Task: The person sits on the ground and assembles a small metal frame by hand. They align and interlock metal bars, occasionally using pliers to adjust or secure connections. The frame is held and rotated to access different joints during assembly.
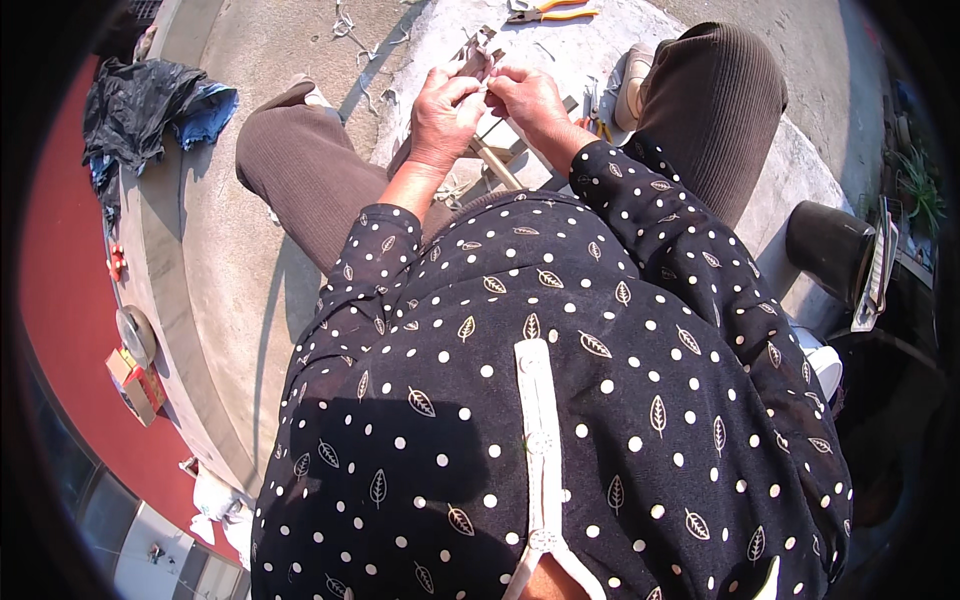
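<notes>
Both hands meet at the upper middle, over a frame of narrow bars (pixel 496 168) between my knees. My left hand (pixel 442 118) is closed, its thumb and fingers against a small brownish piece (pixel 478 62) at the top of the frame. Beside it my right hand (pixel 532 103) pinches, fingertips pressed together and almost touching the left ones. What lies between the fingertips is too small to make out. Pliers with orange-yellow handles (pixel 556 13) lie on the pale slab beyond the hands. A second hand tool with orange grips (pixel 598 127) lies right of my right wrist.
Pale strips of scrap (pixel 348 28) are scattered on the concrete at the upper left. A black plastic bag (pixel 140 108) lies at the far left, a cardboard box (pixel 135 385) below it. At the right are a dark bucket (pixel 828 248) and green plants (pixel 918 185).
</notes>
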`<action>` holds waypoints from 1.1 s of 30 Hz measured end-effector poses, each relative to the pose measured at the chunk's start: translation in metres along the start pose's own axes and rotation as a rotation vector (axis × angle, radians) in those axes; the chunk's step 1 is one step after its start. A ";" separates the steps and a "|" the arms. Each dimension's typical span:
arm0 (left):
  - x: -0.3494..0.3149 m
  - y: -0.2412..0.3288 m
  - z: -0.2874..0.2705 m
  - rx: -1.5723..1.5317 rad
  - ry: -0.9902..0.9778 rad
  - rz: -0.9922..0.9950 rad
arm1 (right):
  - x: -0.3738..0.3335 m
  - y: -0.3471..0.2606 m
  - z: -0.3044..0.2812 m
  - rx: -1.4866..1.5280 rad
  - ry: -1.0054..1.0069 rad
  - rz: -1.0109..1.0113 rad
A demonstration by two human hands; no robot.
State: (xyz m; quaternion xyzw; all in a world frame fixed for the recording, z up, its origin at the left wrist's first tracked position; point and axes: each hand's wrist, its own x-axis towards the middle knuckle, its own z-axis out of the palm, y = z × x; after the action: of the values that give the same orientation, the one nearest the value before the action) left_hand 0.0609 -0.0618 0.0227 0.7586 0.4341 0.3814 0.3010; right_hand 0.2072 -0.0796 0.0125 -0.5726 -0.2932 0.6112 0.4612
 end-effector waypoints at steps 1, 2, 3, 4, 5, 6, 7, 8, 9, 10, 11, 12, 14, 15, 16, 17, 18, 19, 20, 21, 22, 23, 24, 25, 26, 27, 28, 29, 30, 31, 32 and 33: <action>0.000 -0.001 0.000 0.005 -0.009 -0.011 | -0.001 0.001 0.000 0.008 0.005 -0.013; 0.000 -0.003 0.000 0.009 -0.017 -0.023 | -0.001 0.001 0.000 0.012 -0.021 -0.014; -0.001 -0.003 -0.001 0.013 -0.024 -0.035 | -0.002 0.001 -0.001 0.017 -0.046 -0.015; -0.001 -0.004 -0.001 0.018 -0.030 -0.047 | -0.003 0.002 -0.001 0.022 -0.072 -0.016; -0.001 -0.004 -0.002 0.023 -0.038 -0.059 | -0.004 -0.001 0.000 0.009 -0.053 -0.012; -0.001 -0.004 -0.001 0.020 -0.028 -0.041 | -0.006 -0.005 0.001 -0.004 -0.033 -0.007; -0.001 -0.003 0.000 0.016 -0.018 -0.024 | -0.007 -0.007 0.002 -0.017 -0.014 -0.002; 0.000 -0.003 0.001 0.013 -0.009 -0.006 | -0.006 -0.006 0.002 -0.032 -0.001 -0.024; 0.000 -0.003 0.001 0.017 -0.008 0.001 | -0.006 -0.004 0.003 -0.047 0.013 -0.046; 0.001 -0.003 0.000 0.022 -0.008 0.009 | -0.006 -0.002 0.004 -0.062 0.026 -0.068; 0.001 -0.003 0.000 0.026 -0.007 0.015 | -0.005 0.000 0.004 -0.078 0.025 -0.098; 0.001 -0.003 0.000 0.047 -0.012 0.010 | -0.004 0.001 0.004 -0.095 0.024 -0.128; 0.001 -0.003 -0.001 0.088 -0.022 0.000 | -0.002 0.005 0.003 -0.135 0.031 -0.187; 0.002 -0.003 -0.001 0.088 -0.027 0.004 | 0.000 0.007 0.003 -0.160 0.039 -0.217; 0.003 -0.003 -0.001 0.087 -0.032 0.008 | 0.001 0.009 0.002 -0.184 0.048 -0.247; 0.003 -0.003 -0.002 0.090 -0.036 0.010 | 0.001 0.009 0.002 -0.195 0.050 -0.257; 0.003 -0.002 -0.003 0.087 -0.033 0.009 | 0.001 0.010 0.003 -0.206 0.053 -0.267; 0.004 -0.002 -0.002 0.083 -0.030 0.008 | 0.001 0.010 0.003 -0.217 0.056 -0.277; 0.003 -0.003 -0.003 0.080 -0.025 0.003 | -0.001 0.007 0.005 -0.255 0.058 -0.298; 0.002 -0.006 -0.003 0.104 -0.023 0.020 | -0.004 0.002 0.007 -0.293 0.061 -0.319; 0.001 -0.010 -0.004 0.128 -0.022 0.035 | -0.005 0.000 0.009 -0.331 0.063 -0.340; 0.003 -0.009 -0.004 0.147 -0.025 0.060 | -0.002 0.004 0.007 -0.258 0.053 -0.321; 0.004 -0.007 -0.003 0.132 -0.032 0.035 | 0.003 0.010 0.006 -0.184 0.042 -0.302; 0.004 -0.004 -0.001 0.117 -0.038 0.011 | 0.008 0.015 0.004 -0.111 0.032 -0.283; 0.003 -0.002 -0.001 0.106 -0.042 -0.018 | 0.009 0.013 0.004 -0.092 0.026 -0.244; 0.003 -0.002 -0.002 0.107 -0.046 -0.010 | 0.011 0.012 0.004 -0.072 0.020 -0.205; 0.003 -0.002 -0.002 0.107 -0.051 -0.002 | 0.012 0.010 0.003 -0.053 0.014 -0.166; 0.003 -0.002 -0.002 0.107 -0.057 0.007 | 0.013 0.009 0.003 -0.094 0.036 -0.165; 0.003 -0.003 0.000 0.112 -0.044 0.036 | 0.014 0.008 0.003 -0.136 0.058 -0.164; 0.003 -0.005 0.002 0.118 -0.030 0.066 | 0.015 0.006 0.003 -0.177 0.081 -0.162; 0.003 -0.006 0.005 0.123 -0.018 0.097 | 0.010 0.000 0.004 -0.195 0.101 -0.162; 0.002 -0.007 0.007 0.110 -0.009 0.085 | 0.012 0.004 0.003 -0.191 0.114 -0.185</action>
State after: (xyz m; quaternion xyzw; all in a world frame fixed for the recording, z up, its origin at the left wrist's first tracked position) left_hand 0.0639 -0.0576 0.0141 0.7935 0.4204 0.3660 0.2444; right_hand 0.2045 -0.0701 0.0043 -0.6184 -0.3748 0.5018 0.4747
